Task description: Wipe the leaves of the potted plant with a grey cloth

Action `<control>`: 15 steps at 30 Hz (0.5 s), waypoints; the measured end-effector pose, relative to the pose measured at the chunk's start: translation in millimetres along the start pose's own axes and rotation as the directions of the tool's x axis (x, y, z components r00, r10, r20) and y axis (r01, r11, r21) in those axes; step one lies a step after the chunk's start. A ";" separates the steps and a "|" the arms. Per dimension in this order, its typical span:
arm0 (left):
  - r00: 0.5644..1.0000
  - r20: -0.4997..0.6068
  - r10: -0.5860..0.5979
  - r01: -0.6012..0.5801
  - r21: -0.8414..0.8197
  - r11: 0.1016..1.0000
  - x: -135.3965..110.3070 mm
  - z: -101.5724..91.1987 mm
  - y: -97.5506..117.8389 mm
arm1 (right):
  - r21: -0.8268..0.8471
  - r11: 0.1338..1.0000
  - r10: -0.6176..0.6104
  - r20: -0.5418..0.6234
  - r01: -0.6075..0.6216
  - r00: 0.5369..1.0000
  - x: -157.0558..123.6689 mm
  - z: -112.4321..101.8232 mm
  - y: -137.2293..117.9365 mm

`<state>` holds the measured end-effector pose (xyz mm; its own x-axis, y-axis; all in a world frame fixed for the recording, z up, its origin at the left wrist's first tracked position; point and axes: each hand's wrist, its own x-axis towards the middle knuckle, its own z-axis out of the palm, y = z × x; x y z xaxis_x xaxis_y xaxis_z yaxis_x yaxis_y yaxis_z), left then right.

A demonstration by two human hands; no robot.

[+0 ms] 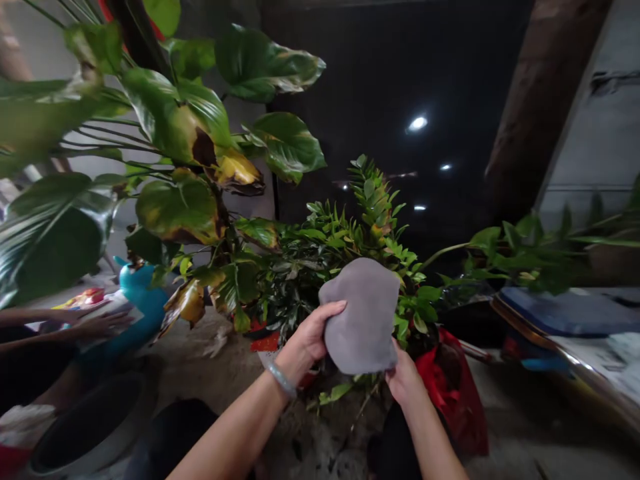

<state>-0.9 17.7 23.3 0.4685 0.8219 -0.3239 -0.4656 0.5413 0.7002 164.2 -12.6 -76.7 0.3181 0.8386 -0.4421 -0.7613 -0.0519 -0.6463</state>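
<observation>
A flat grey cloth (pixel 361 317) with a rounded, uneven outline is held up between my two hands. My left hand (pixel 315 333) grips its left edge, with the thumb lying on the near face and the other fingers hidden behind. At the lower right corner, my right hand (pixel 400 375) pinches the same cloth; most of its fingers are out of sight. A pale bangle (pixel 283 381) circles my left wrist. Directly behind the cloth grow leafy green potted plants (pixel 320 233), and the cloth covers part of their leaves.
A large-leaved plant (pixel 180 193) with yellowed, browned leaves leans in from the left. Beside my right arm stands a red plastic bag (pixel 463 400). Another person's hands (pixel 107 323) are at the left, near a turquoise object (pixel 145 300) and a dark basin (pixel 90 420).
</observation>
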 end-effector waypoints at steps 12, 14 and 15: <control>0.997 -0.018 -0.078 0.080 0.225 0.971 -10.5 -10.6 21.6 | 0.096 0.995 0.007 0.023 -0.009 1.000 -4.7 -1.0 -12.4; 0.996 -0.063 0.055 -0.051 0.068 0.996 1.4 13.7 35.8 | 0.111 0.994 -0.003 0.014 0.001 1.000 -5.6 3.2 -12.5; 0.993 -0.072 0.098 -0.097 0.023 0.995 8.2 23.6 36.9 | 0.116 0.993 -0.004 0.011 0.002 1.000 -6.1 5.0 -12.2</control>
<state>3.5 40.2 61.5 0.3648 0.8819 -0.2986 -0.4916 0.4548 0.7426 168.7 -14.4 -63.0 0.3146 0.8448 -0.4328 -0.8209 0.0132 -0.5709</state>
